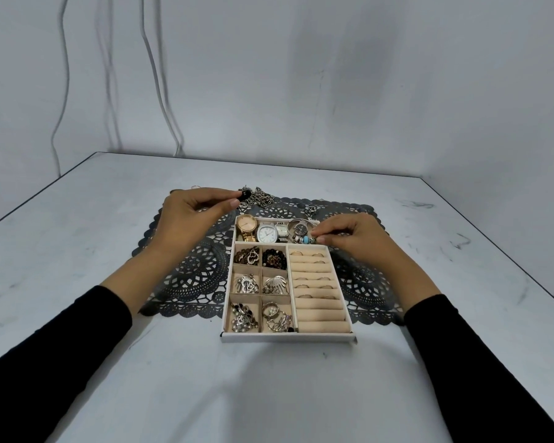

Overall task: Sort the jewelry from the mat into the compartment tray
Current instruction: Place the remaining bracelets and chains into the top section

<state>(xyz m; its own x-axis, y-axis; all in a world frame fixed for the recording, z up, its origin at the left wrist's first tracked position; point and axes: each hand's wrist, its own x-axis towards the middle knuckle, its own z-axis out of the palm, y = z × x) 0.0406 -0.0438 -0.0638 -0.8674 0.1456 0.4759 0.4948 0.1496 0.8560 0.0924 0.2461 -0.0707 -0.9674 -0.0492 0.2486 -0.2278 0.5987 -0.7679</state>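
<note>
Black sleeves (77,340) enter from both near corners, bare from the wrist on.

Compartment tray (288,337): white card rim, beige plush lining, rectangular. Its long axis runs away from the person, and it sits on the mat with its near end over bare table.
- Left side: six small square cells of tangled metal pieces, some silver, some dark.
- Right side: ring rolls (320,314), padded ridges lying crosswise. Thin rings are tucked into the farther slots.
- Far end: one wide cell with watches (267,233) side by side, one gold-toned, the others silvery.

Right hand (349,235) is at the far right corner of the tray. Thumb and forefinger are narrowed to a pinch on the beaded bracelet (306,240), the other fingers curled. The bracelet has a turquoise bead among the metal ones and lies crosswise in the watch cell.

Left hand (192,215) is raised over the mat's far left part. Thumb and forefinger tips pinch a small glossy black oval piece (244,195). Whether it joins the chains beside it I cannot tell.

Chains (264,198): a silvery heap at the mat's far edge.

Mat (199,273): dark lace-pattern cutwork with a scalloped border, its long side crosswise.

Table (109,378): pale marbled top. Beyond it, cables (160,91) hang down the grey wall.
</note>
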